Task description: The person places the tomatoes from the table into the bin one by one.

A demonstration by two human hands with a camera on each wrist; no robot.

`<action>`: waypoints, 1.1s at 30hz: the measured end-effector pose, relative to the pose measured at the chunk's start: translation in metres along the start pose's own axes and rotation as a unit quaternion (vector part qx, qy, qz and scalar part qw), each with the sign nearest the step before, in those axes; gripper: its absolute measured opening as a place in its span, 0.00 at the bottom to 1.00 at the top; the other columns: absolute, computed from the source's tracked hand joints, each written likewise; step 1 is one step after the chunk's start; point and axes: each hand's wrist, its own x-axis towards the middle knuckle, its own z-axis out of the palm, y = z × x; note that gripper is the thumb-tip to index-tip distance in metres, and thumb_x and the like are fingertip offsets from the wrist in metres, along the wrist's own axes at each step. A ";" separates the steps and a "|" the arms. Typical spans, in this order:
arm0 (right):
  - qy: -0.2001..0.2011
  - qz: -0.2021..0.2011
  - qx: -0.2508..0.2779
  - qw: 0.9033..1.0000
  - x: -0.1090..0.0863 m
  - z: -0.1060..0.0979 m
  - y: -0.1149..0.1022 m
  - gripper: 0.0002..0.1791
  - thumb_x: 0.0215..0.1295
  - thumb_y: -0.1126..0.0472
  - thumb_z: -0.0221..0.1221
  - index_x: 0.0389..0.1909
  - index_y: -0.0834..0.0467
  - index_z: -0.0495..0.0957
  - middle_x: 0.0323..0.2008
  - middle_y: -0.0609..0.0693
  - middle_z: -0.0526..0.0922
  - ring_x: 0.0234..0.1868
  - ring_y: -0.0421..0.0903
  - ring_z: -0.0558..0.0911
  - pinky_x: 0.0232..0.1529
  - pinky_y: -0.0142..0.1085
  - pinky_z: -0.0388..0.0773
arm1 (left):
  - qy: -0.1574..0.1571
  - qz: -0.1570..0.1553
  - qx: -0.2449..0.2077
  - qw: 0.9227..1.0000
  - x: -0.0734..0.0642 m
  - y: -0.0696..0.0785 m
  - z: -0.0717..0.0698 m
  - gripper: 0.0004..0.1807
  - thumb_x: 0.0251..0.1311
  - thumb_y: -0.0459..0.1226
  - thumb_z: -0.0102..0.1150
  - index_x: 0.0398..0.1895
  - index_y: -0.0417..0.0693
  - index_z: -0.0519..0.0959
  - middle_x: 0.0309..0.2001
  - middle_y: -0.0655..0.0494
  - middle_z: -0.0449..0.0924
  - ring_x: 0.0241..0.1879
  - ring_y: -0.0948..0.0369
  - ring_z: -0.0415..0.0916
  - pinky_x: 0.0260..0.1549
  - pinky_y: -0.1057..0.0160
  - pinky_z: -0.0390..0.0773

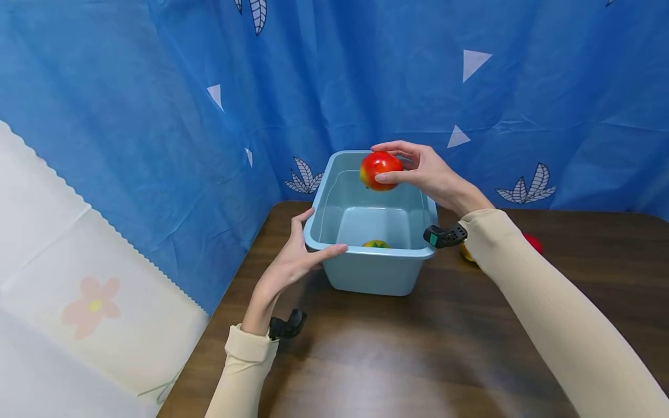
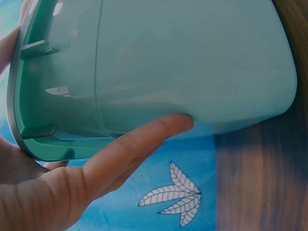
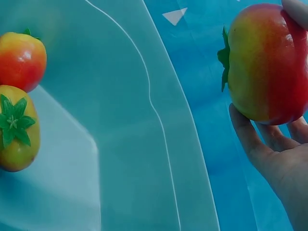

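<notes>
My right hand (image 1: 425, 171) grips a red and yellow tomato (image 1: 380, 170) between thumb and fingers, above the light blue plastic basin (image 1: 373, 270). In the right wrist view, the held tomato (image 3: 269, 62) shows its green leafy top facing left. Two more tomatoes lie inside the basin: one orange-red (image 3: 21, 62), one yellowish (image 3: 19, 149) with a star-shaped green top. At the basin's near left corner, my left hand (image 1: 290, 261) holds the rim, thumb along the front and fingers on the left side. The left wrist view shows a straight digit against the outer wall.
Right of the basin on the brown wooden table (image 1: 376, 360), a red fruit (image 1: 533, 242) and a yellowish one (image 1: 467, 253) are partly hidden by my right sleeve. A blue curtain (image 1: 366, 75) hangs close behind the basin. White cloth (image 1: 78, 249) lies at the left.
</notes>
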 end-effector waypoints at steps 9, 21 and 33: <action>-0.008 0.002 -0.007 1.000 0.003 0.003 0.000 0.32 0.67 0.64 0.69 0.71 0.54 0.74 0.66 0.51 0.77 0.63 0.52 0.77 0.57 0.41 0.81 | -0.004 0.003 0.000 1.000 0.001 0.003 0.001 0.60 0.59 0.51 0.76 0.82 0.63 0.40 0.77 0.47 0.55 0.70 0.43 0.64 0.56 0.34 0.79; -0.024 -0.004 -0.008 1.000 0.001 -0.001 -0.002 0.33 0.68 0.66 0.67 0.73 0.56 0.71 0.68 0.53 0.76 0.67 0.53 0.76 0.66 0.53 0.76 | -0.004 -0.002 0.008 1.000 0.001 0.004 0.000 0.60 0.59 0.52 0.75 0.83 0.61 0.40 0.77 0.46 0.53 0.68 0.42 0.66 0.54 0.39 0.82; -0.024 0.001 -0.010 1.000 -0.013 -0.020 0.000 0.33 0.70 0.65 0.67 0.74 0.53 0.70 0.70 0.51 0.74 0.71 0.51 0.73 0.73 0.58 0.66 | 0.003 -0.013 0.017 1.000 0.000 0.005 0.000 0.62 0.57 0.52 0.76 0.83 0.63 0.40 0.78 0.43 0.53 0.68 0.43 0.68 0.56 0.38 0.81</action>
